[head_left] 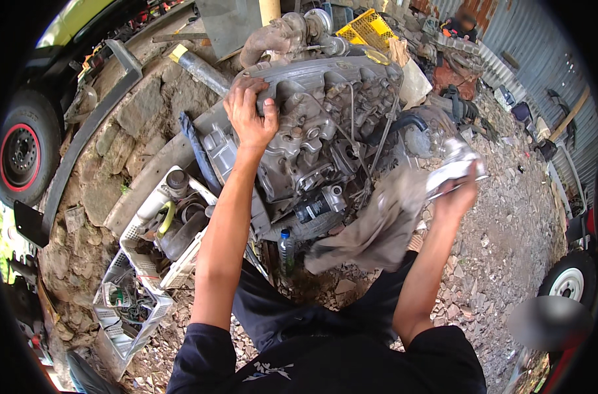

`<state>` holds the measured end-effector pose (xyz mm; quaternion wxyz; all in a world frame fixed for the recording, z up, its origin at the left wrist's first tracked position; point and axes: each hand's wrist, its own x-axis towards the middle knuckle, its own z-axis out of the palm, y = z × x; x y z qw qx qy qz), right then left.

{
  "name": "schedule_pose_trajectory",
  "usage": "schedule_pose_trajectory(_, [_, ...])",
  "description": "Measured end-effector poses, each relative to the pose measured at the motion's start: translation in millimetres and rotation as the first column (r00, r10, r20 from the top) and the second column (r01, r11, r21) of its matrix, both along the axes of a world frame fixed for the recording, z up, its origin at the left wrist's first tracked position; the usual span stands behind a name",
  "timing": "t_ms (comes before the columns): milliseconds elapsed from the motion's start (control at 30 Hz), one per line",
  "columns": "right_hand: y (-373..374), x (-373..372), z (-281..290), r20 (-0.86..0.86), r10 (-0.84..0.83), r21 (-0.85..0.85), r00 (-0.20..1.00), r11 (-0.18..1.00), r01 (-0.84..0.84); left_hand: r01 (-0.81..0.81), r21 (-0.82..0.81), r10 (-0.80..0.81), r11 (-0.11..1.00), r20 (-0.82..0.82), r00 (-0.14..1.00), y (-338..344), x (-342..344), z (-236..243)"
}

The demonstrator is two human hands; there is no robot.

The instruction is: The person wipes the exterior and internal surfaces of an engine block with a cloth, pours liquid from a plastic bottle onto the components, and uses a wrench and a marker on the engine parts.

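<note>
You've got a blackish tee on, with a little white scribbly print on the front, bit of blue in it. Short sleeves, so your forearms are bare, same for your left hand and right hand. Trousers are dark too, kinda navy.

The bulky grey cast-metal engine bars the way straight ahead, and the left hand rests on its upper corner, with the forearm crossing its left flank. A perforated white plastic crate crowds the ground left of that forearm. Below, a clear plastic bottle with a blue cap stands in the gap between the legs and the engine. A crumpled brown-grey cloth, blurred, seems to curtain the engine's lower right. Beyond the right hand, loose grey gravel offers open passage.
</note>
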<state>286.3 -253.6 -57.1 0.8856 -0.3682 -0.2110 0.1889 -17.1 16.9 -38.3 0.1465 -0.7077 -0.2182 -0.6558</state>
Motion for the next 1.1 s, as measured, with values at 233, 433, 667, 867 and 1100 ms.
schedule_pose_trajectory(233, [115, 10, 41, 0.225, 0.178, -0.398, 0.958, 0.914, -0.076, 0.000, 0.012, 0.000, 1.000, 0.004, 1.000, 2, -1, -1])
schedule_pose_trajectory(433, [173, -34, -5, 0.350, 0.518, -0.465, 0.781, 0.819, -0.336, 0.016, 0.006, -0.016, 1.000, 0.009, 1.000, 2, 3, -1])
schedule_pose_trajectory(667, [187, -35, -28, 0.472, 0.721, -0.639, 0.507, 0.676, -0.366, 0.025, 0.002, -0.025, 1.000, 0.012, 1.000, 3, 0, -1])
schedule_pose_trajectory(867, [201, -31, -32, 0.758, 0.599, -0.599, 0.259, 0.796, -0.089, 0.028, -0.006, -0.028, 1.000, 0.030, 0.999, -2, 4, 2])
schedule_pose_trajectory(1100, [189, -33, -12, 0.818, 0.566, -0.575, 0.107, 0.813, 0.095, 0.000, -0.065, 0.003, 0.998, 0.045, 0.999, -42, 15, 3])
